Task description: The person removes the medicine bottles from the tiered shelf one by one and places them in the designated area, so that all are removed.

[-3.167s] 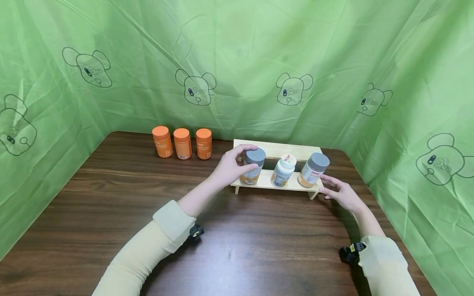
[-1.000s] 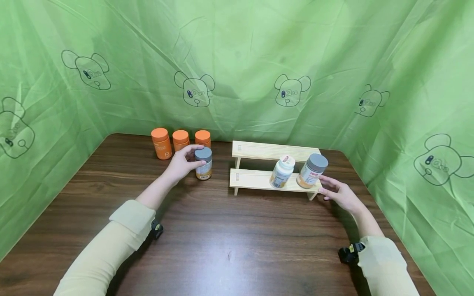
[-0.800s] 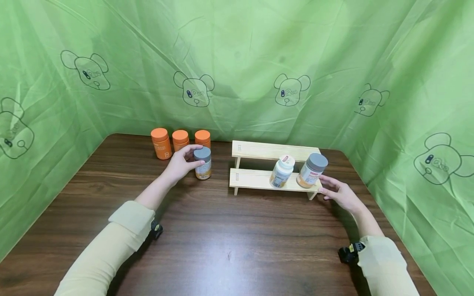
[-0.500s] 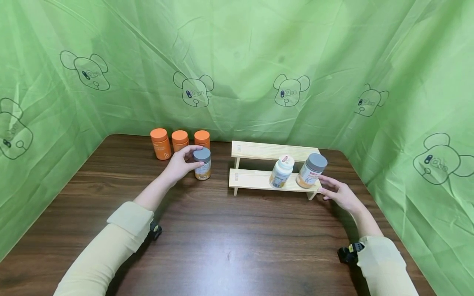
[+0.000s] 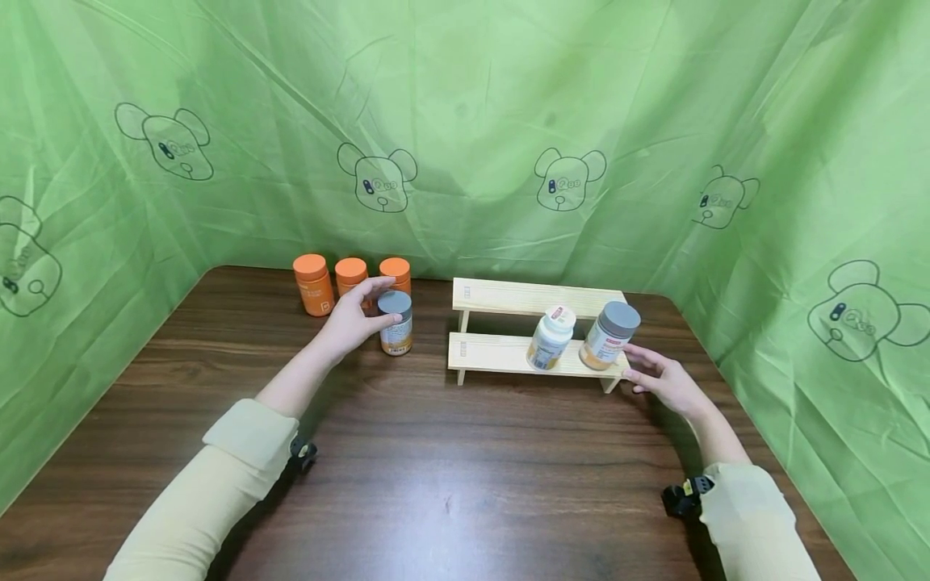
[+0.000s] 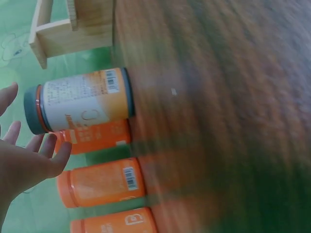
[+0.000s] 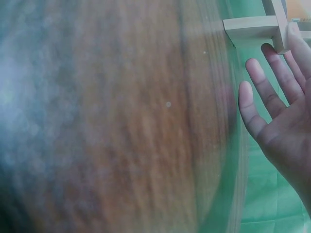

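Note:
A grey-lidded pill bottle (image 5: 395, 332) with a white and orange label stands upright on the table, in front of the rightmost orange bottle. My left hand (image 5: 352, 321) is spread around its lid, the thumb in front and the index finger raised over the far side. In the left wrist view a gap shows between the thumb and the lid (image 6: 33, 109). At the right end of the two-step wooden rack (image 5: 494, 353), my right hand (image 5: 672, 386) touches the lower shelf with fairly straight fingers. On that shelf stand a white pill bottle (image 5: 550, 343) and another grey-lidded bottle (image 5: 609, 337).
Three orange bottles, left (image 5: 315, 286), middle (image 5: 352, 274) and right (image 5: 395, 273), stand in a row at the back left. Behind the wooden table (image 5: 450, 460) hangs a green curtain (image 5: 472, 145), which also lines both sides.
My left hand has carried the grey-lidded bottle from the rack's lower shelf leftward to the table, and its fingers have now loosened from the lid. My right hand has stayed at the rack's end.

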`<state>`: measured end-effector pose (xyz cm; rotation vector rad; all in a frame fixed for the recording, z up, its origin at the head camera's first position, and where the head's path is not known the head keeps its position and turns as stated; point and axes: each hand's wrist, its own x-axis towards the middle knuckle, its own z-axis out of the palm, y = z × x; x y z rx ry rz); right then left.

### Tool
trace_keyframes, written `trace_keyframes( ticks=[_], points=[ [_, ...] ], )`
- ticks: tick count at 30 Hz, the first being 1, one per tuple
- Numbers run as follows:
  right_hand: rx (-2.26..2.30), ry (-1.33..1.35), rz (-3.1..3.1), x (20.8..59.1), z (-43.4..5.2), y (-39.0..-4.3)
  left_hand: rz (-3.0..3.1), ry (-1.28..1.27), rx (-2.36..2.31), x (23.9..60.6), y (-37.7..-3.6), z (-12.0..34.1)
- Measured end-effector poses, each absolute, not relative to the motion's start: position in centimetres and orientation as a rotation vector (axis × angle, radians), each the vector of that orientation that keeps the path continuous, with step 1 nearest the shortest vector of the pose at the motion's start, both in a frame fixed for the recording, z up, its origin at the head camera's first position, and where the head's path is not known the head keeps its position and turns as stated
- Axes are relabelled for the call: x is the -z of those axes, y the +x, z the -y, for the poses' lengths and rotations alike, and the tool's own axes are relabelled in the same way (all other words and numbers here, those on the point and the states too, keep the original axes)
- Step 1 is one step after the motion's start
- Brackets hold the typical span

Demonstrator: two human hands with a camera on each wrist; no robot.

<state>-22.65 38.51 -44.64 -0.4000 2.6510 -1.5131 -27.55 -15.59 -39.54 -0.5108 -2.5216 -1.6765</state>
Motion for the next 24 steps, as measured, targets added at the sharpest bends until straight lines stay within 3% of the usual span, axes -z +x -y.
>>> trace_keyframes(
  ticks=[15,24],
  points=[
    [1.51,-0.419,-2.648,44.8,-38.7,-22.9,2.532,-0.591,1.627,34.7,-24.2,12.9],
    [1.489,-0.405,-2.654,44.7,-38.6,-22.7,2.521,-0.648,1.599,35.1,-24.5,11.6]
  ],
)
